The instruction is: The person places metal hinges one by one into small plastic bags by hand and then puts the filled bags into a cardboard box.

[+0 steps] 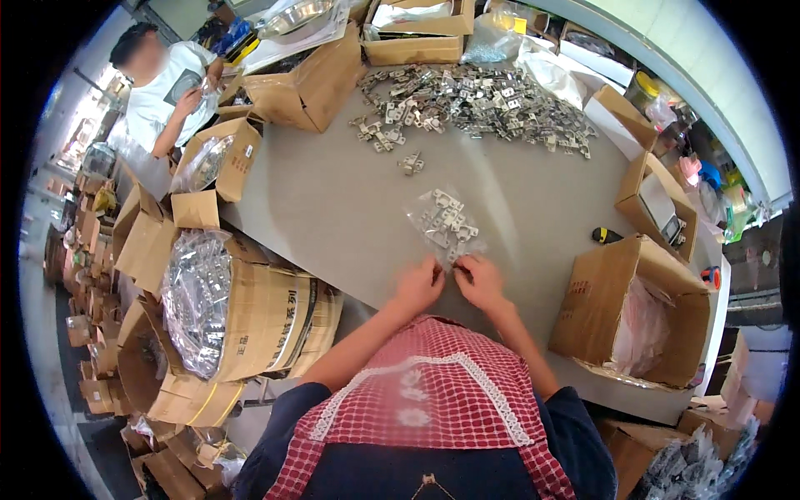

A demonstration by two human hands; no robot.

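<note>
A clear plastic bag (448,218) with several small silvery metal hinge-like parts inside lies on the grey table (321,196) in front of me. My left hand (419,285) pinches the near edge of the bag at its left. Beside it, my right hand (479,280) pinches the same edge on the right, fingers closed. Both hands are slightly blurred. Beyond the bag lies a small cluster of loose metal parts (411,163), and farther back spreads a big pile of the same metal parts (500,104).
An open cardboard box (596,304) with pinkish plastic stands at right, near a black-and-yellow tool (606,236). At left, a large carton (271,321) holds bagged metal parts (198,292). More boxes (308,83) line the back edge. Another person (162,87) is at the far left.
</note>
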